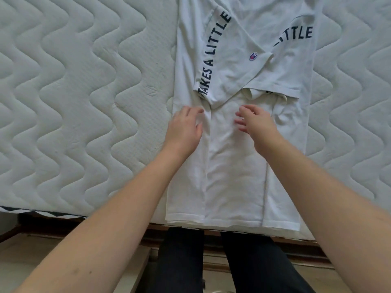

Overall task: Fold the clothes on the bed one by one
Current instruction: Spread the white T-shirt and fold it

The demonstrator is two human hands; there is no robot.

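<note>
On a quilted mattress (84,102), a white T-shirt (234,166) lies lengthwise with both sides and sleeves folded inward — dark lettering curving along the folded panels just beyond the fingertips. The left hand (184,130) rests on the left fold, fingers loosely spread and gripping nothing; the right hand (256,123) sits over the shirt's middle, fingers relaxed and slightly bent — whether they touch the cloth is unclear. The hem reaches the mattress edge.
</note>
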